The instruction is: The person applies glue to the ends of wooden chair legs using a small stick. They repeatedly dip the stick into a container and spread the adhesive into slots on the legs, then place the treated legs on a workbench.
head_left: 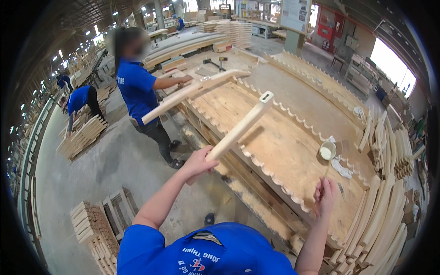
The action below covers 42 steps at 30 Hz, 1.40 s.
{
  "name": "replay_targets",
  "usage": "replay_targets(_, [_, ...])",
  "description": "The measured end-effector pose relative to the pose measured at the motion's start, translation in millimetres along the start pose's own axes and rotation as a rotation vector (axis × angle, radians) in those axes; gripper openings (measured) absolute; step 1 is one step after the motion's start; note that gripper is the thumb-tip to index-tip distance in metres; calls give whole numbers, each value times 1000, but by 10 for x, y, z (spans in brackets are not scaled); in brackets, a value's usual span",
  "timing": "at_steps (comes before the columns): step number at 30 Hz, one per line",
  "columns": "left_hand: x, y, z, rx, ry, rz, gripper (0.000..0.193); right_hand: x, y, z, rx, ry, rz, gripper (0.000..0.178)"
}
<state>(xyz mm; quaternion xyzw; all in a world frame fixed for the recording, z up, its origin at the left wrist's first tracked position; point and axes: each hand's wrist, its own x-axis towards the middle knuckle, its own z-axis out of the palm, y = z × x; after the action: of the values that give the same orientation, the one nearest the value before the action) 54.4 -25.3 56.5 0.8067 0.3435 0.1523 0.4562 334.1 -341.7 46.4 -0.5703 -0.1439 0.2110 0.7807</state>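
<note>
My left hand (198, 165) is closed around the lower end of a pale wooden rail (240, 128). The rail slants up and away over the bench, and its far end has an oblong slot. Over the near right part of the bench, my right hand (324, 195) is closed, with what looks like a thin stick rising from its fingers; blur hides the detail. Just beyond it stands a small tub (327, 150) of whitish stuff, with a crumpled white cloth (341, 167) beside it. A slim grey tool (341, 190) lies near my right fingers.
Scalloped wooden strips edge the workbench (288, 146). Many curved wooden pieces (378, 215) are stacked at right. Across the bench corner, a co-worker (135, 87) in blue handles a long wooden piece (192, 91). A hammer (222, 63) lies farther back; slatted wood (94, 224) is piled at lower left.
</note>
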Motion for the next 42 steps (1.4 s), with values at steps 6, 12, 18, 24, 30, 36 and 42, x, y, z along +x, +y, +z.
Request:
replay_targets(6, [970,-196,-756,603,282,113,26,-428,54,-321,4,323,-113,16])
replay_targets(12, [1636,-471,-1176,713,295,123,23,-948,52,-334,7,770,-139,21])
replay_targets(18, [2154,-708,-1497,687,378,144,25,-1188,99,-75,-88,735,-260,19])
replay_targets(24, [2641,-660,-1536,611,281,58,27,-1252,212,285,-136,751,-304,17])
replay_targets(30, [3002,-785,-1500,716,293,53,30,-1146,289,567,-29,743,-233,16])
replay_targets(36, [3054,-721,-1397,972,394,64,38,-1164,256,386,-40,702,-243,13])
replay_targets(42, [2177,147,-138,-96,-206,642,36,-1384,43,-84,30,799,-212,14])
